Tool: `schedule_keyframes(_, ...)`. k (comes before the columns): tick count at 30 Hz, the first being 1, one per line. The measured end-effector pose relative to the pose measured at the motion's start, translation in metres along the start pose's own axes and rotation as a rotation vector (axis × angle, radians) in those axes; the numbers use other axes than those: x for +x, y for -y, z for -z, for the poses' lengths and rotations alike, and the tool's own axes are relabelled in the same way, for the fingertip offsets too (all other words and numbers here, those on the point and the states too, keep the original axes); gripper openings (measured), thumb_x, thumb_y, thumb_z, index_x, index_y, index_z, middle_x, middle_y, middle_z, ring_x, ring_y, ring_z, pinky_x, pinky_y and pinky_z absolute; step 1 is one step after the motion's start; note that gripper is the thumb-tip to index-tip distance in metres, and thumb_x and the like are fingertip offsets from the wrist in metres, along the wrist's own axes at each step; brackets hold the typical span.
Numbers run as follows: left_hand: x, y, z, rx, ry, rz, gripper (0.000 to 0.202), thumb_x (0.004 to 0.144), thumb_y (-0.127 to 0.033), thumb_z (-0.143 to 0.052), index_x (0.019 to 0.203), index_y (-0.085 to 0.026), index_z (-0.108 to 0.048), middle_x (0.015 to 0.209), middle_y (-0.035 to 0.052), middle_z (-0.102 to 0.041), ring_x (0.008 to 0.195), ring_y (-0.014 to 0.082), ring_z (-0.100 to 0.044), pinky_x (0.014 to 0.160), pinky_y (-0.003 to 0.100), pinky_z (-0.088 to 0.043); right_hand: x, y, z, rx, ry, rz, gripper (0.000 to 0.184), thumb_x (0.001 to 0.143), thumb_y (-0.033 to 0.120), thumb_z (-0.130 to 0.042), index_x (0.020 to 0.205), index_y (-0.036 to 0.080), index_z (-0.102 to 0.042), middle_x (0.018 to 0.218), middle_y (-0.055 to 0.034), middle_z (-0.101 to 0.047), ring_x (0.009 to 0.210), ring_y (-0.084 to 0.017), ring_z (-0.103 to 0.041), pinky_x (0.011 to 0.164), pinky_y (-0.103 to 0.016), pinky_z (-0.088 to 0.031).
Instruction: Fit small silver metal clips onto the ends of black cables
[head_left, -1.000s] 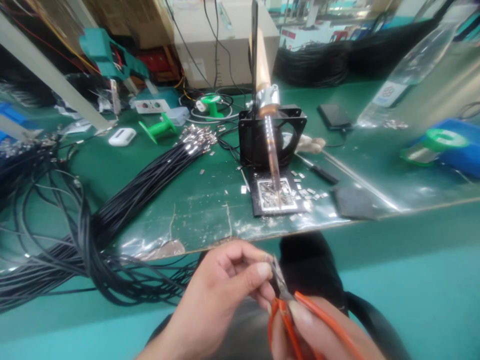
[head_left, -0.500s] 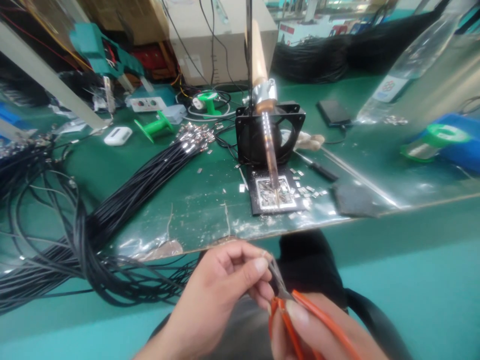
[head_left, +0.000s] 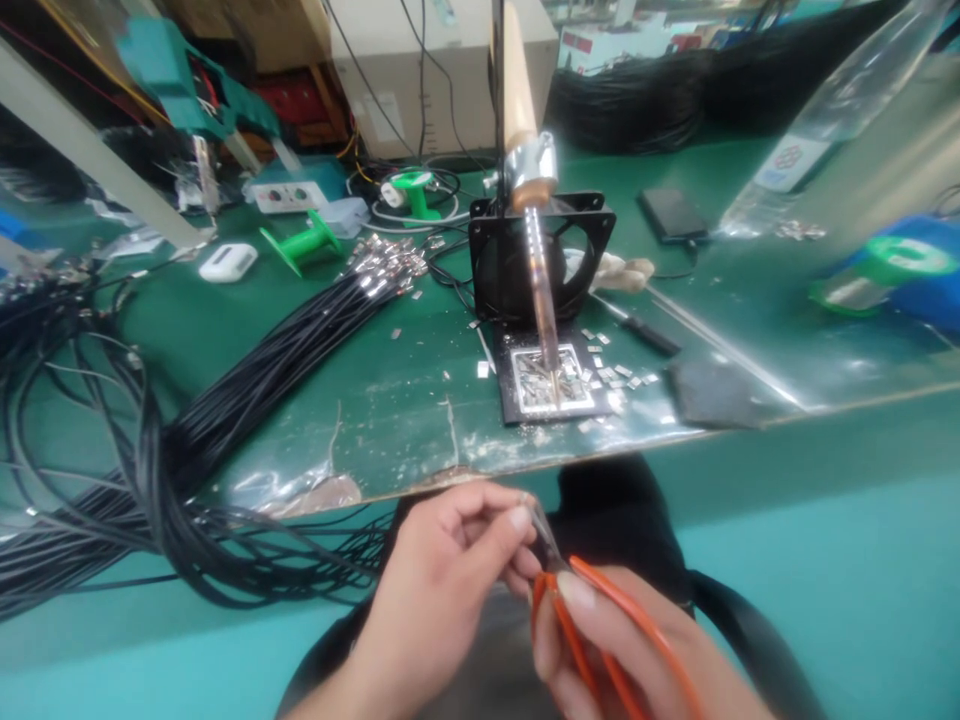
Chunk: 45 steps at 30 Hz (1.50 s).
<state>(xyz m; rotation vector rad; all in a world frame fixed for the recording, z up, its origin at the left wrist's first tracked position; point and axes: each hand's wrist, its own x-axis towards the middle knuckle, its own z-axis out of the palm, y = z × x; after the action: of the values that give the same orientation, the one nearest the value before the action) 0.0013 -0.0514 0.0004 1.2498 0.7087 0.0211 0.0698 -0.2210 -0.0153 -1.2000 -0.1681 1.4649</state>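
Shifted a little up and leftward since a second ago, both hands low in view, below the desk (head_left: 315,400) edge. Left hand (head_left: 442,590) with fingers (head_left: 517,520) pinched shut on something tiny at the nose of the pliers (head_left: 559,585); cannot tell what. Right hand (head_left: 622,650) wrapped closed around the orange pliers handles. Likely light, stiff and easily dropped; best held close to the tip. Beyond: soldering iron (head_left: 529,200) standing over a black pad (head_left: 551,385), cable bundle (head_left: 247,390) to the left

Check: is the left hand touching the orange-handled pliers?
Touching. The head view shows the left hand's fingertips pinched against the metal nose of the pliers, no gap between them.
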Motion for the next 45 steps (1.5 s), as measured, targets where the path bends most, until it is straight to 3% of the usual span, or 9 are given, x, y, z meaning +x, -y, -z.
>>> schedule_keyframes(13,0.006,0.007,-0.010,0.149,-0.200,-0.054,0.012,0.092,-0.028,-0.078,0.090,-0.017,-0.081,0.069,0.0022,-0.077,0.060,0.0160,-0.070,0.060,0.023,-0.059,0.020,-0.001,0.004,0.023,-0.024,0.043,0.064,0.090,0.079,-0.060,0.074,0.017,-0.064,0.056,0.0011,-0.057,0.045,-0.008,-0.039,0.048,-0.024,-0.027)
schedule_keyframes(18,0.007,0.020,-0.013,0.221,-0.295,-0.127,0.014,0.094,-0.033,-0.076,0.091,-0.020,-0.081,0.075,0.0023,-0.079,0.071,0.0186,-0.075,0.071,0.025,-0.061,0.021,-0.001,0.004,0.043,-0.074,0.029,0.064,0.088,0.079,-0.063,0.077,0.016,-0.067,0.056,0.0011,-0.058,0.044,-0.008,-0.038,0.047,-0.024,-0.026)
schedule_keyframes(23,0.010,0.031,-0.015,0.273,-0.368,-0.178,0.021,0.095,-0.040,-0.071,0.090,-0.022,-0.080,0.074,0.0013,-0.079,0.067,0.0178,-0.075,0.068,0.025,-0.062,0.023,-0.003,0.006,0.058,-0.071,0.030,0.067,0.085,0.082,-0.066,0.077,0.016,-0.068,0.056,0.0008,-0.058,0.046,-0.007,-0.040,0.048,-0.023,-0.027)
schedule_keyframes(45,0.011,0.030,-0.016,0.355,-0.400,-0.205,0.019,0.094,-0.036,-0.069,0.084,-0.024,-0.080,0.068,-0.0023,-0.077,0.062,0.0138,-0.073,0.063,0.019,-0.058,0.026,0.002,0.009,0.114,0.020,0.041,0.060,0.089,0.073,-0.069,0.075,0.014,-0.069,0.055,0.0016,-0.057,0.047,-0.006,-0.045,0.049,-0.020,-0.029)
